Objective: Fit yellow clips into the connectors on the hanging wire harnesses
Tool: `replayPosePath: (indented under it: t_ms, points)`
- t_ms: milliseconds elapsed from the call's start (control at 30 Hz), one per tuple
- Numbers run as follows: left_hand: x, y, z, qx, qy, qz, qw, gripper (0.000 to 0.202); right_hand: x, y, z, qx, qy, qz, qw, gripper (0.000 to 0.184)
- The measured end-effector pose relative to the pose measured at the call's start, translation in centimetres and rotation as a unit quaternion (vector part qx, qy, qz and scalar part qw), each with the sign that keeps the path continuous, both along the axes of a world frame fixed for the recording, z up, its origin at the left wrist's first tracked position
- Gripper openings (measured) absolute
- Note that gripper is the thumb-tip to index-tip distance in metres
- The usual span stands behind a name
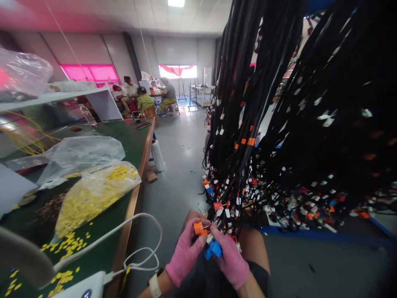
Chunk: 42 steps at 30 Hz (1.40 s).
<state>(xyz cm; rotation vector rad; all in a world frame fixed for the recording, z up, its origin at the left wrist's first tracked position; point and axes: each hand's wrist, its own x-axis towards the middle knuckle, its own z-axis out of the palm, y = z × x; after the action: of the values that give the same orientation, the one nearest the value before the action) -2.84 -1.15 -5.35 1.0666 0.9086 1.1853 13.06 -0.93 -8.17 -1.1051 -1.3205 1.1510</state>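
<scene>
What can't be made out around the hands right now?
Head view only:
Orange connector: pins too small; left hand covers its underside.
Blue connector: half hidden by right hand.
Which wires feed them: lost in the dark wire bundle.
White device on table: cut by bottom edge.

workbench (136,165) runs along left, wire harness bundle (279,124) hangs on right
on bench: parts bag (93,194) near edge, second bag (83,151) right behind it, loose parts (65,244) spilled in front, cable (124,223) looping over bench edge
shelf (56,97) above bench at back left, third bag (21,72) on it
left hand (186,256) and right hand (229,260) low centre, side by side under bundle ends, upper connector (198,227) in left, lower connector (214,248) in right
seated people (145,99) way behind, past bench end
</scene>
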Motion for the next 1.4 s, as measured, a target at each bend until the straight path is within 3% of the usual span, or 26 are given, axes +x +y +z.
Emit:
replayPosePath:
  t_ms: [100,200,300,433,600,767,1033,1267,1400]
  points:
    - [-0.2,0.5,0.0,-0.019,-0.028,0.012,0.999,0.033,0.1,0.1,-1.2,0.047,-0.107,0.035,0.993,0.05]
    - [-0.3,0.8,-0.1,-0.064,-0.063,0.02,0.996,0.034,0.2,0.4,-1.5,0.061,-0.127,0.052,0.989,0.059]
    - [-0.5,1.0,-0.5,-0.131,-0.1,0.026,0.986,0.039,0.1,0.9,-0.9,0.046,-0.1,0.07,0.991,0.057]
    - [-1.0,1.1,-1.1,-0.199,-0.177,0.047,0.963,0.036,-0.6,1.4,0.5,-0.015,0.019,0.061,0.998,0.051]
    - [-0.8,1.3,-1.3,-0.208,-0.264,0.057,0.94,0.034,-1.2,1.8,1.8,-0.102,0.149,0.073,0.981,0.046]
    - [-0.4,1.1,-1.6,-0.217,-0.281,0.044,0.934,0.026,-0.2,2.1,1.9,-0.103,0.144,0.058,0.983,0.047]
    - [-0.6,0.8,-0.8,-0.267,-0.293,0.0,0.918,0.024,1.0,2.6,0.9,-0.041,0.05,0.032,0.997,0.053]
    - [-0.6,1.0,-0.7,-0.269,-0.356,-0.042,0.894,0.025,0.5,3.2,-0.2,-0.145,0.143,0.036,0.978,0.042]
    - [-0.8,0.9,-1.4,-0.286,-0.318,-0.041,0.903,0.03,-0.1,3.1,0.2,-0.165,0.155,0.047,0.973,0.044]
